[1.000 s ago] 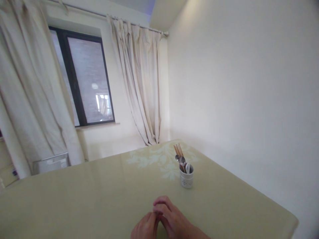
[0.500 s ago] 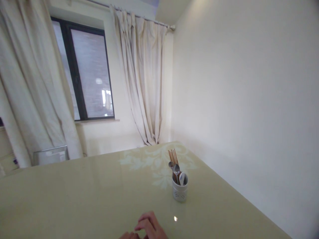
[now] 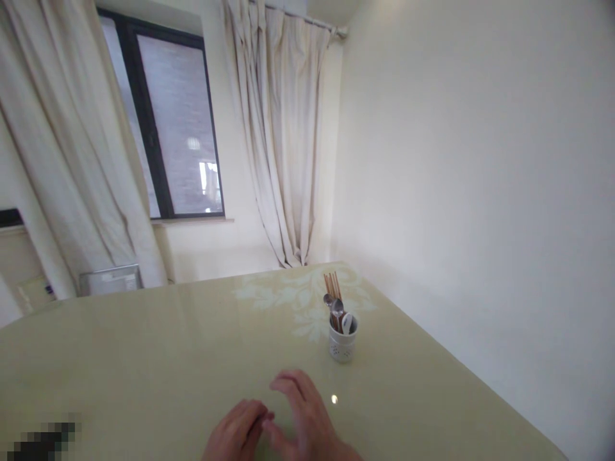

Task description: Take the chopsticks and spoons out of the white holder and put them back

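My left hand [image 3: 236,428] is low in the middle of the view, just above or on the table. Its fingers are curled in and lie close together, with nothing visible in them. Right beside it, my right hand [image 3: 307,413] has its fingers bent and its thumb apart, with nothing in its grasp. The right thumb is close to the left fingertips; whether they touch I cannot tell. Beyond my right hand stands a white utensil holder [image 3: 342,349]. Wooden chopsticks [image 3: 332,285], metal spoons [image 3: 337,308] and a white spoon [image 3: 346,323] stick up from it.
The glossy pale green table [image 3: 144,358] has a light leaf pattern near its far corner. A white wall [image 3: 471,179] runs along its right side. Curtains [image 3: 293,134] and a window [image 3: 182,121] are behind. A dark pixelated patch [image 3: 45,445] covers the lower left corner.
Both hands have come further into view, and my right thumb now shows apart from its fingers. The view has tipped down a little. The utensil holder stays in its place.
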A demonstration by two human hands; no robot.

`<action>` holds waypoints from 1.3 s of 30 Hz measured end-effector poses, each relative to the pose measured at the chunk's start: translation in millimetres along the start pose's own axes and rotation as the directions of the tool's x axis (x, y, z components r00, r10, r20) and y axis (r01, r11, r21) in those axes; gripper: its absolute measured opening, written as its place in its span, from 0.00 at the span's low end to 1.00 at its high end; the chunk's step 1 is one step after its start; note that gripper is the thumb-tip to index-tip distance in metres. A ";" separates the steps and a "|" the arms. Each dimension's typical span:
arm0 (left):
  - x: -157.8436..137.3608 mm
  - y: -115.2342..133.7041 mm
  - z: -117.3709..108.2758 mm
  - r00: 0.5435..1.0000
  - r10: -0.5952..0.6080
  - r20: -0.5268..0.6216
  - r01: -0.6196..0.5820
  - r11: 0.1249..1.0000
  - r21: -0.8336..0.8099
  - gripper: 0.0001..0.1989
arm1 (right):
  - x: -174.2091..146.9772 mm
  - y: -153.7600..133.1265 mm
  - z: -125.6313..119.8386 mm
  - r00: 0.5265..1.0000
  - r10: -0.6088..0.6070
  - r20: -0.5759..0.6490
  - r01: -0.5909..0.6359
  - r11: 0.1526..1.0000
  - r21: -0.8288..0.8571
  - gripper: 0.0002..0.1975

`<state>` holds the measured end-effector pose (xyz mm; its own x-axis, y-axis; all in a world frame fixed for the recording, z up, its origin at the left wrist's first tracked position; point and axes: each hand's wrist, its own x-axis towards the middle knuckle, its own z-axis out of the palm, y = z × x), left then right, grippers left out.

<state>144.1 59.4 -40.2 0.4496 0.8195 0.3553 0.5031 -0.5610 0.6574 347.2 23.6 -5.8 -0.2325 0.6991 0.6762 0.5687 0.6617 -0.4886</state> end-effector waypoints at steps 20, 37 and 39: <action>22.9 7.7 -33.8 0.938 -0.227 -0.261 0.246 0.969 0.041 0.27 | 11.4 120.3 -62.8 0.626 0.503 -0.596 -0.560 0.822 0.105 0.39; 28.9 -2.1 -44.0 0.830 -0.476 -0.292 0.296 0.819 -0.491 0.37 | 64.0 -2.8 42.6 0.905 0.390 -0.171 -0.402 0.915 -0.035 0.28; 33.0 -7.9 -54.8 0.806 -0.487 -0.337 0.230 0.782 -0.579 0.39 | 64.2 -15.5 51.9 0.918 0.378 -0.123 -0.383 0.923 -0.021 0.30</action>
<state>114.5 97.3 2.7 -0.1316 0.9729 0.1903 0.0692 -0.1825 0.9808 282.6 72.3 16.5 0.0987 0.8582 0.5037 0.6308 0.3375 -0.6987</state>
